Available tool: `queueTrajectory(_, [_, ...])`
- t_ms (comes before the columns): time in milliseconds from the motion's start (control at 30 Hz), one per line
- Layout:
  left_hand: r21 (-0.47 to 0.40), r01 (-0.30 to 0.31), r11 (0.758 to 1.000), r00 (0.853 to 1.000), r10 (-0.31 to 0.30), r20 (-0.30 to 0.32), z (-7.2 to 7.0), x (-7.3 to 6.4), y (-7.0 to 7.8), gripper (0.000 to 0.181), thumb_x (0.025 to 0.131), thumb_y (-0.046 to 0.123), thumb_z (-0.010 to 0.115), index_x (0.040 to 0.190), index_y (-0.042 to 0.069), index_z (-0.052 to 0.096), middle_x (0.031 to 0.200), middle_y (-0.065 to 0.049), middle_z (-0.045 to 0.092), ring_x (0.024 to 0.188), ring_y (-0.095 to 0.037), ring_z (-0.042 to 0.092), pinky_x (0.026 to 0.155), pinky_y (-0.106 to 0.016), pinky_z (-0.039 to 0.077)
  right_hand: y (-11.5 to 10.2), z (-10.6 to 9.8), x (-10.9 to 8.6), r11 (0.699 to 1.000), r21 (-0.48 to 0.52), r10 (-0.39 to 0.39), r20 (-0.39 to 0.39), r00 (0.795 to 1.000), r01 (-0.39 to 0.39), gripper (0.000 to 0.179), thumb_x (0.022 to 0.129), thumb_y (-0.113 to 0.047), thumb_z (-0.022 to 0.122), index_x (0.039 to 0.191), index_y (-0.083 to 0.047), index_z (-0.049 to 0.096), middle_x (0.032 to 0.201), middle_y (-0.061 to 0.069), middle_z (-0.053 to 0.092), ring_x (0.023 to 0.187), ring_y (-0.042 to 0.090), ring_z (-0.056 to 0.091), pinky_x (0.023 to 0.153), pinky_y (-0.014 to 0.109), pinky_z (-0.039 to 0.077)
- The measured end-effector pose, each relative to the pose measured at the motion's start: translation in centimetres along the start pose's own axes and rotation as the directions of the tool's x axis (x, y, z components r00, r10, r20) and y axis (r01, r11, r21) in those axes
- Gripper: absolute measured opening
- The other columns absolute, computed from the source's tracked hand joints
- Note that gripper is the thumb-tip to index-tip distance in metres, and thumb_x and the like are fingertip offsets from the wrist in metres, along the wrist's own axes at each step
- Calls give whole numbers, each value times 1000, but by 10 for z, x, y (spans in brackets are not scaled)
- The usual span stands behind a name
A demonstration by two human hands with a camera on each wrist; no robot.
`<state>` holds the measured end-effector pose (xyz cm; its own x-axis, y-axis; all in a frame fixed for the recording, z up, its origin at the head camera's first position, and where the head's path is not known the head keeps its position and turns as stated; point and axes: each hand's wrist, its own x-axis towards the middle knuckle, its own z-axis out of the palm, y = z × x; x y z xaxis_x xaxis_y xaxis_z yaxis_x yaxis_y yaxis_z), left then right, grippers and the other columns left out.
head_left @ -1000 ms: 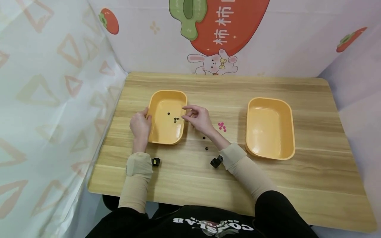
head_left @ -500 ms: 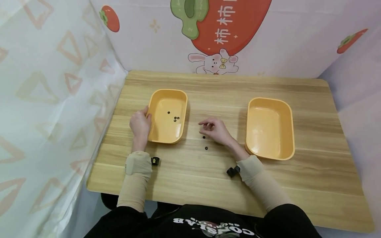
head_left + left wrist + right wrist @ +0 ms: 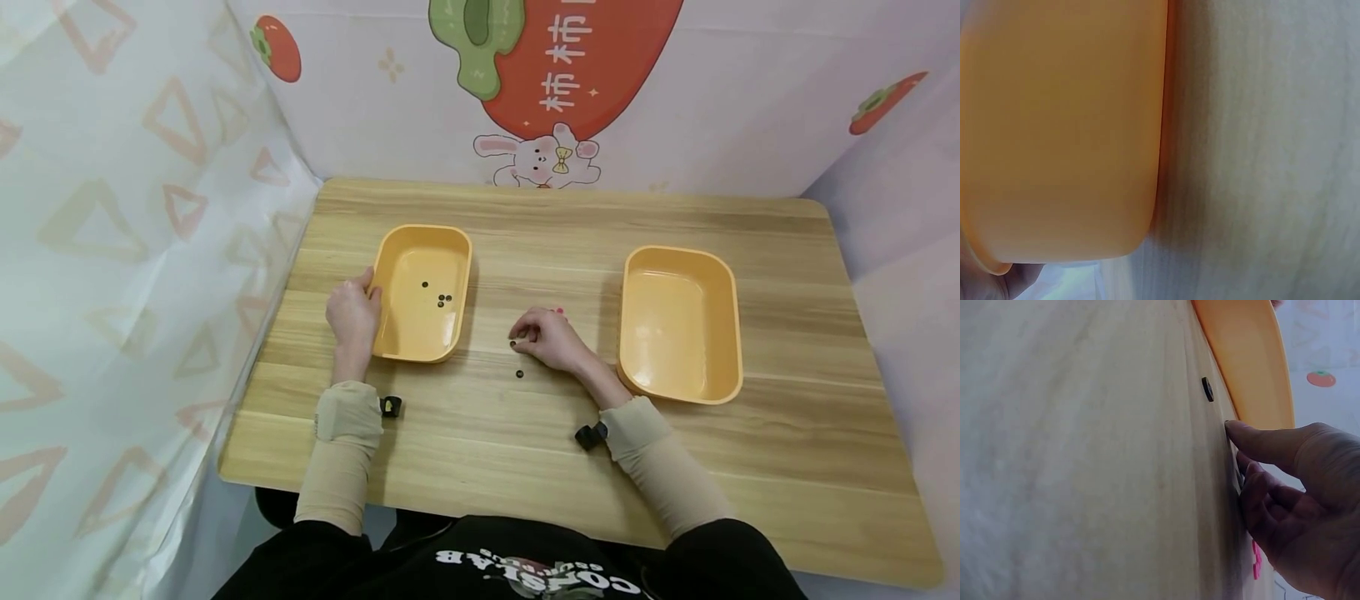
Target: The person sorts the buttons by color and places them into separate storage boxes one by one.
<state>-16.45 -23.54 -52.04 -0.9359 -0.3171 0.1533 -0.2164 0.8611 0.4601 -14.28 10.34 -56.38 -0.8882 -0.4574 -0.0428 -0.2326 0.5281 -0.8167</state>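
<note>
My left hand (image 3: 354,315) grips the left wall of a yellow plastic box (image 3: 397,337) at the table's left. Several small black buttons (image 3: 441,304) lie on its floor. My right hand (image 3: 551,340) is down at the table right of that box, thumb and forefinger lowered around a black button. In the right wrist view, a gap shows between the thumb tip and the forefinger of this hand (image 3: 1310,494). Nearer the front edge lies another black button (image 3: 519,374), seen edge-on as a thin dark disc in the right wrist view.
Pink buttons (image 3: 559,311) lie just behind the right hand, mostly hidden by it. A second yellow box (image 3: 628,333) stands farther right with nothing in it. Printed cloth walls (image 3: 720,108) rise along the back and sides of the wooden table (image 3: 465,450).
My right hand has moved from the left box's right rim back right and down to the black button on the table. The left hand has kept its hold on the box.
</note>
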Motion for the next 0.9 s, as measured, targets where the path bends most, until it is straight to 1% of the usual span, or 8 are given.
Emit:
queueTrajectory(167, [1, -3, 1000, 1000, 3, 0, 0, 1, 1, 39, 102, 12, 75, 141, 12, 75, 131, -27, 76, 113, -55, 75, 90, -66, 60, 5, 3, 0, 1000, -12, -18, -24, 1000, 18, 5, 92, -2, 86, 95, -6, 84, 98, 11, 75, 82, 14, 61, 76, 22, 47])
queueTrajectory(367, [1, -5, 1000, 1000, 5, -5, 0, 1, 1, 39, 102, 11, 74, 141, 12, 74, 132, -27, 76, 114, -54, 75, 91, -65, 60, 9, 5, -1, 999, 18, -39, -51, 998, 40, 8, 92, -4, 87, 91, -9, 81, 97, 10, 75, 82, 13, 62, 76, 21, 47])
queueTrajectory(433, [-4, -3, 1000, 1000, 3, -7, 0, 1, 0, 39, 103, 11, 74, 142, 11, 74, 133, -27, 76, 114, -54, 75, 91, -65, 60, 11, 6, -1, 998, 51, -32, -58, 998, 35, 6, 94, -6, 85, 93, -7, 80, 95, 11, 76, 80, 11, 61, 74, 20, 47])
queueTrajectory(533, [-8, -2, 1000, 1000, 2, -7, 0, 1, 0, 39, 103, 11, 73, 142, 11, 74, 133, -27, 75, 115, -55, 74, 91, -66, 60, 15, 7, -1, 990, 140, -11, -83, 997, 22, 6, 99, -6, 81, 99, -1, 78, 94, 15, 77, 78, 8, 63, 70, 17, 49])
queueTrajectory(633, [-8, -2, 1000, 1000, 2, -4, 0, 1, 0, 39, 103, 11, 73, 142, 11, 73, 133, -27, 75, 114, -55, 74, 90, -66, 60, 17, 6, -2, 968, 251, 7, -114, 993, 22, 11, 102, -2, 76, 108, 6, 77, 94, 24, 79, 74, 8, 64, 63, 18, 50])
queueTrajectory(700, [-6, -2, 1000, 1000, 2, -3, 0, 0, 0, 40, 102, 11, 74, 142, 11, 73, 133, -27, 75, 114, -55, 74, 90, -66, 60, 18, 5, -2, 952, 306, 17, -125, 992, 22, 14, 103, -1, 74, 112, 8, 78, 97, 28, 79, 71, 8, 65, 59, 18, 51])
queueTrajectory(767, [-3, -1, 1000, 1000, 1, -1, 0, 0, -1, 40, 103, 11, 74, 142, 12, 73, 132, -27, 75, 113, -56, 75, 90, -66, 60, 19, 3, -3, 939, 345, 32, -122, 992, 13, 16, 103, -1, 74, 115, 8, 79, 99, 29, 80, 67, 7, 64, 54, 20, 51])
queueTrajectory(900, [5, 2, 1000, 1000, -2, 6, 0, -1, -1, 40, 103, 12, 74, 142, 12, 73, 132, -27, 75, 113, -55, 75, 90, -66, 60, 19, 3, -4, 924, 382, 77, -96, 992, -35, 19, 100, -2, 78, 115, 8, 80, 102, 28, 81, 66, 5, 66, 52, 23, 54])
